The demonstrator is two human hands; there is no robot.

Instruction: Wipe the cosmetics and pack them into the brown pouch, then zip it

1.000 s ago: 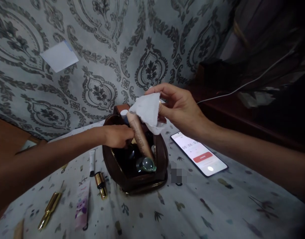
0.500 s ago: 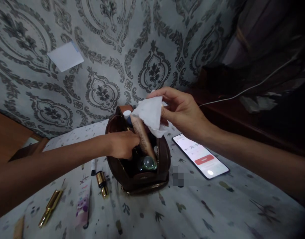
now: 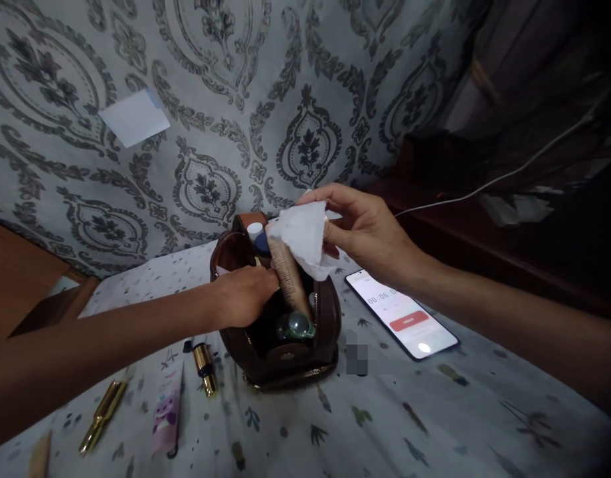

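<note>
Reaching into an open brown pouch [image 3: 285, 362] that stands on a patterned cloth [image 3: 435, 425], the left hand [image 3: 246, 295] has its fingers curled together inside the pouch's mouth, beside a beige tube [image 3: 291, 279] that leans upright out of the opening; whether these fingers grip the tube or something lower down cannot be told, since they are partly hidden by the pouch rim. Above the pouch, the right hand [image 3: 365, 232] pinches a crumpled white tissue [image 3: 303, 236] between thumb and fingers, the tissue hanging over the top of the beige tube and touching it. Within the pouch, a white-capped bottle [image 3: 256, 232] stands at the far side, and a clear round cap [image 3: 298, 325] shows near the front wall. Left of the pouch on the cloth lie a short gold lipstick [image 3: 204, 368], just beside the pouch, a flat pink tube [image 3: 166, 411] next to it, and a longer gold tube [image 3: 102, 415] farther left. Right of the pouch, well apart from it, a phone [image 3: 402, 315] lies face up with a lit screen showing a timer and a red button. Behind the scene hangs a damask-patterned backdrop [image 3: 305, 133] bearing a white paper note [image 3: 133, 118], and a white cable [image 3: 485, 182] runs across the dark right-hand area.
</note>
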